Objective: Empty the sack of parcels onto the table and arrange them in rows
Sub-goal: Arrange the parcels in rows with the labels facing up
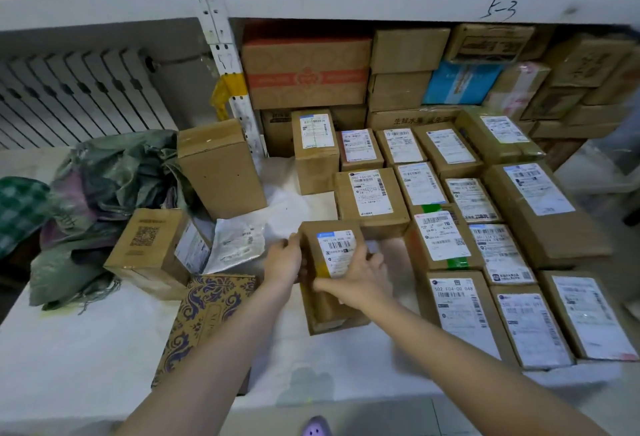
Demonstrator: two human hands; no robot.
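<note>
Centrally, a brown parcel (334,272) is being gripped by both hands: the left hand (282,260) is being closed on its left side, the right hand (360,279) is being spread over its labelled top and right edge. Its long axis is being kept front to back on the bench (86,342), just left of the labelled rows (460,227). The emptied green sack (90,207) is being left crumpled at the bench's left edge.

Rows of parcels (450,193) filling the table's (86,349) right half, sack (97,193) crumpled at its left edge, loose boxes (152,248) between, shelves (346,2) behind.
</note>
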